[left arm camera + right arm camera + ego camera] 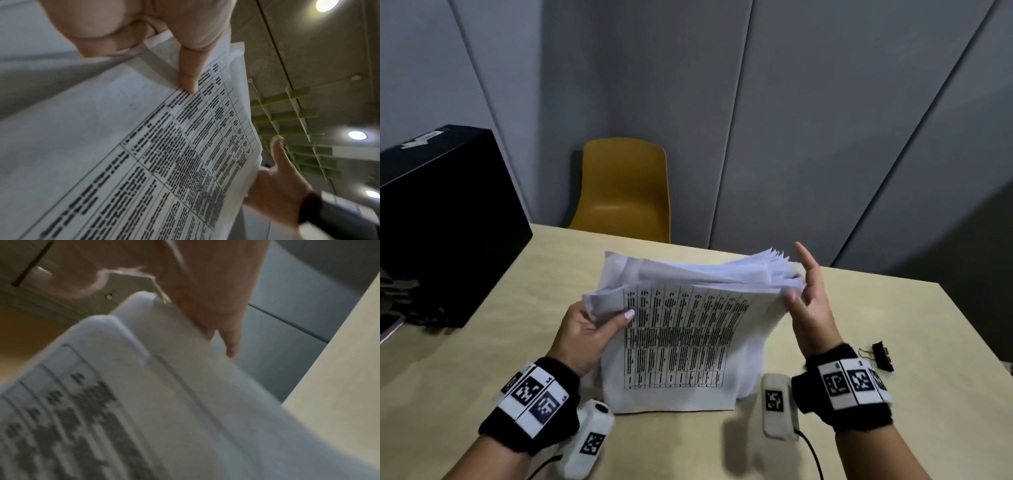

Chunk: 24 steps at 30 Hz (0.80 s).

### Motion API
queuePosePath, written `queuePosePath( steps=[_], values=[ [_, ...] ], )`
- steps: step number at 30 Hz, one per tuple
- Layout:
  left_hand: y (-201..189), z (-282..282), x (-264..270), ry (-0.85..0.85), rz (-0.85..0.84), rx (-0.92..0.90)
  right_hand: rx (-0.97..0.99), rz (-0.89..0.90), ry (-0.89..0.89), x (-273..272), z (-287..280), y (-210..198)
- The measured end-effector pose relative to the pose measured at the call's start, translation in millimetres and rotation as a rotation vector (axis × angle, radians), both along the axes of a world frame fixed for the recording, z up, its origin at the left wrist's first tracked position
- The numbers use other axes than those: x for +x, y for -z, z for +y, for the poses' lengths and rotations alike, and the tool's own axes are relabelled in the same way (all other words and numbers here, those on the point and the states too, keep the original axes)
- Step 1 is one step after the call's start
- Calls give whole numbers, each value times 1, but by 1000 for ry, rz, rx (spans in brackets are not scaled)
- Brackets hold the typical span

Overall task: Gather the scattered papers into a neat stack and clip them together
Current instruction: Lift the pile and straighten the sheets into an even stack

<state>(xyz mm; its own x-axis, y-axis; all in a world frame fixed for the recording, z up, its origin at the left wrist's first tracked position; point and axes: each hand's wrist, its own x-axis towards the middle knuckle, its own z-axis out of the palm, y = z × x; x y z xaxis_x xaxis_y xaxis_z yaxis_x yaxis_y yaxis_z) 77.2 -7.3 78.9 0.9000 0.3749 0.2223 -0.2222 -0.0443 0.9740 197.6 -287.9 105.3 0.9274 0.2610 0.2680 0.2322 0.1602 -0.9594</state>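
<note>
A thick bundle of white papers (681, 329), the front sheet printed with a table, stands on its lower edge on the beige table (876, 308), its top edges fanned and uneven. My left hand (592, 322) grips the bundle's upper left edge, thumb on the printed sheet (144, 162) and fingers behind. My right hand (808, 294) is at the bundle's upper right edge with straight fingers, the palm against the sheet ends (185, 386). A black binder clip (883, 355) lies on the table to the right of my right wrist.
A black box (445, 219) stands on the table's left side. A yellow chair (625, 188) sits behind the far edge, before grey wall panels. Cabled white sensor units hang under both wrists near the table's front.
</note>
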Motion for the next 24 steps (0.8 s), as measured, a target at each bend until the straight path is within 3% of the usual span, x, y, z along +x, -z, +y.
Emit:
queuePosePath(
  steps=[4, 9, 13, 20, 24],
  values=[
    [0, 6, -2, -11, 19, -8, -188, 55, -199, -9, -9, 23],
    [2, 2, -7, -13, 34, -6, -104, 143, -5, -28, -2, 38],
    [-4, -20, -7, -111, 43, 15, -64, 84, 132, -45, 16, 40],
    [-27, -26, -5, -111, -173, 106, 69, -61, 147, -54, 15, 17],
    [-7, -16, -15, -7, -44, 3, -8, 89, 82, -59, 8, 32]
  ],
)
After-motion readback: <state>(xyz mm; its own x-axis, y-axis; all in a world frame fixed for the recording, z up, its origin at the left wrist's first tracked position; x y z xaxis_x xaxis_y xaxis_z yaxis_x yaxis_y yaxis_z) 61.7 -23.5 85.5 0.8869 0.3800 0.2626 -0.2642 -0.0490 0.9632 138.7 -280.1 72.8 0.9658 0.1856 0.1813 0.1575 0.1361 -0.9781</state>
